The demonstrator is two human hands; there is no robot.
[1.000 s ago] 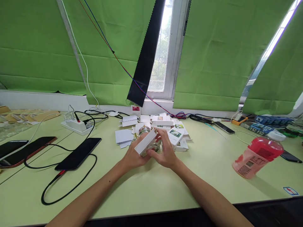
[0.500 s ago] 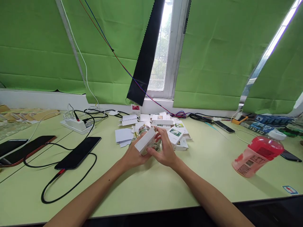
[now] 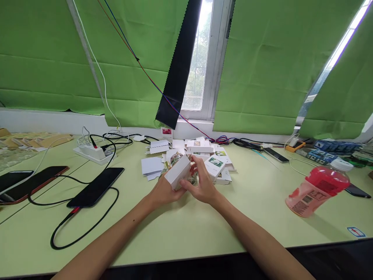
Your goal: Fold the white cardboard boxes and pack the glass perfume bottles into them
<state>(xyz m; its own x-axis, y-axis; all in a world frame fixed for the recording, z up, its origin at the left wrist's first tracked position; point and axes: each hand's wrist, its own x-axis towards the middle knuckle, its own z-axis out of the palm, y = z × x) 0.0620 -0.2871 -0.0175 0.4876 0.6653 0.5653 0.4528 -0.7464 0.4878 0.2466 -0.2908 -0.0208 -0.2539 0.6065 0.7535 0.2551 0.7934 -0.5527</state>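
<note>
I held a small white box (image 3: 177, 173) between both hands, over the near side of the table (image 3: 247, 221) and in front of some shiny glass-and-metal items (image 3: 175, 158). My right hand (image 3: 201, 181) gripped it, thumb laid on its lower end and fingers bent toward its upper end, an arrangement that I judged would keep the light card from twisting. My left hand (image 3: 166, 190) lay against its other side, apparently as a support; its fingers were hidden behind the card, so how tightly they closed could not be told. The box was tilted, its plain side toward me, probably to leave the upper end within reach.

Behind my right hand lay printed boxes (image 3: 215, 165), heaped, presumably for easy reach. White card pieces (image 3: 152, 167) lay left of them. A phone (image 3: 96, 187) sat well left, a black cable (image 3: 51, 238) at its near end, likely for charging. The drink bottle (image 3: 319, 188) stood far right, evidently clear of my elbows.
</note>
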